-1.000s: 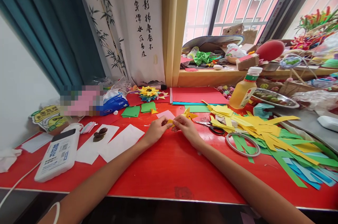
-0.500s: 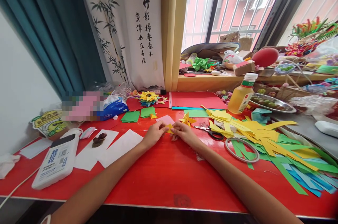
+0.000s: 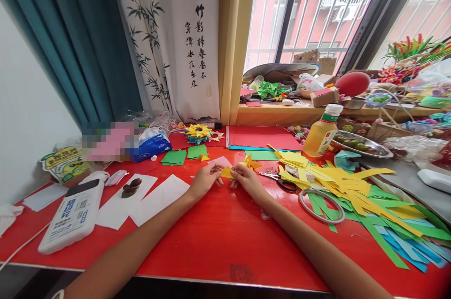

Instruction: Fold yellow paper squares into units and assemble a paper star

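Between my two hands is a small folded piece of yellow paper point(image 3: 226, 172), held just above the red table point(image 3: 211, 242). My left hand point(image 3: 205, 182) pinches its left edge, and the fingers of my right hand point(image 3: 245, 180) are closed on its right side. Right behind the hands lie a pink paper sheet point(image 3: 221, 162) and a yellow folded paper shape point(image 3: 251, 163) with points. A small yellow folded piece point(image 3: 204, 157) rests by the green paper squares point(image 3: 174, 157). Farther back sits a ring of yellow and blue folded paper point(image 3: 198, 134).
To the right are black-handled scissors point(image 3: 287, 185), a tape roll point(image 3: 322, 219), yellow paper strips point(image 3: 338, 179) and a juice bottle point(image 3: 322, 132). On the left lie white paper sheets point(image 3: 160, 200) and a white case point(image 3: 72, 217). Red paper point(image 3: 264, 137) is stacked behind.
The view has shifted slightly. Both hands keep hold of the yellow paper, which now shows a little more of its face between the fingers.
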Motion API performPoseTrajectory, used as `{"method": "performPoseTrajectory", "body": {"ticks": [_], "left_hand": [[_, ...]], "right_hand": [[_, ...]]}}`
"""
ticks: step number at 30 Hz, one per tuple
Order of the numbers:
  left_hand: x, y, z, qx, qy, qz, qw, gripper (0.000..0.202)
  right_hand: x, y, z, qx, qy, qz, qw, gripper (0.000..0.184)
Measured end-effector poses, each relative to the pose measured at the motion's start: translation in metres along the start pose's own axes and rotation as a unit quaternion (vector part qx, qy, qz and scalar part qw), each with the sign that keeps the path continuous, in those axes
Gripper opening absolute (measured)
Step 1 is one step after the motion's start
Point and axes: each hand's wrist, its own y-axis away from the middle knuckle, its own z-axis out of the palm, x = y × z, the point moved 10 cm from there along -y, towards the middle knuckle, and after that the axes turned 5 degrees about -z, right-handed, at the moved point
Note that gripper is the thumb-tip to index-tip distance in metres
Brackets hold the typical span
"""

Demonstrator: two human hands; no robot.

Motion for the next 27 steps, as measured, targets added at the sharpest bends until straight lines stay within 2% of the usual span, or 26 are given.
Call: {"method": "performPoseTrajectory", "body": {"ticks": [11, 27], "left_hand": [[0.010, 0.007, 0.000, 0.004, 0.032, 0.003, 0.999, 0.020], [0.010, 0.007, 0.003, -0.006, 0.043, -0.007, 0.999, 0.024]], "right_hand": [[-0.012, 0.003, -0.001, 0.014, -0.081, -0.017, 0.996, 0.017], [-0.011, 0.005, -0.003, 0.020, -0.096, 0.020, 0.995, 0.021]]}}
